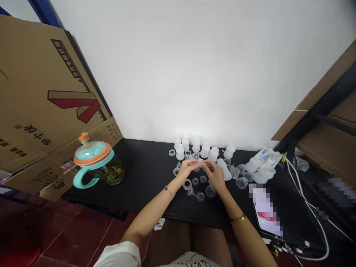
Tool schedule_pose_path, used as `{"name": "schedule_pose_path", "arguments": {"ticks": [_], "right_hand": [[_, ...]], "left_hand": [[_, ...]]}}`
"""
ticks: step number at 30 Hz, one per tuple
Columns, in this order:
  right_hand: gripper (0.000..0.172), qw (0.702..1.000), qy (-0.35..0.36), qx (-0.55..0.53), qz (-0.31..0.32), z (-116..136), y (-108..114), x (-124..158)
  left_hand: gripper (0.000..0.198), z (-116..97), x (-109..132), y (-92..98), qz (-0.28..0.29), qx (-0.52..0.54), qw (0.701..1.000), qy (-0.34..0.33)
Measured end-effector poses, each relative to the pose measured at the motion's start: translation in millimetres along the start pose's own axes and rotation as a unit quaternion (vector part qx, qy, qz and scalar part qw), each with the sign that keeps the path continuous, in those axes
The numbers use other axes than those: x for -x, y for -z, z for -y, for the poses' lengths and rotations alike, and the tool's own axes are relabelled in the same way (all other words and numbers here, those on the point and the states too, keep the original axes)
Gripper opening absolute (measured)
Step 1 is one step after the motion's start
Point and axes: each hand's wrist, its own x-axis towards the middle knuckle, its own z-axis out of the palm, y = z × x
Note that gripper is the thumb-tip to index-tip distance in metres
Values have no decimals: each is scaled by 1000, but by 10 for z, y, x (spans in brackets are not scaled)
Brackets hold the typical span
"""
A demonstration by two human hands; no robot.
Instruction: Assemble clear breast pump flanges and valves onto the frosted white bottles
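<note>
My left hand (187, 170) and my right hand (213, 175) meet above the black table (150, 178), their fingertips pinching a small translucent plastic piece (200, 161) between them. It may be a silicone bottle teat, but it is too small and too covered by my fingers to tell. Frosted plastic baby bottles (205, 150) stand in a loose row just beyond my hands. Transparent rings (187, 184) and small cups (210, 191) lie scattered around and below my wrists. A bracelet circles each wrist.
A lidded teal-and-orange jug (94, 157) holding dark leaves stands to the left, before a large cardboard sheet (50, 96). More bottle parts (261, 168) lie to the right, near a phone (267, 211) and a white cable (311, 207). A white wall rises behind.
</note>
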Motion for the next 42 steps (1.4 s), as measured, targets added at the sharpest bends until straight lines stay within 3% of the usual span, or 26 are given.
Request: {"name": "schedule_pose_path", "arguments": {"ticks": [22, 32, 42], "right_hand": [[36, 999, 31, 20, -5, 23, 31, -3], [38, 999, -19, -25, -9, 23, 0, 4], [33, 999, 33, 13, 2, 27, 3, 2]], "left_hand": [[36, 27, 1, 5, 2, -18, 1000, -8], [41, 26, -13, 20, -28, -2, 1000, 1], [40, -21, -32, 27, -52, -3, 999, 9]]}}
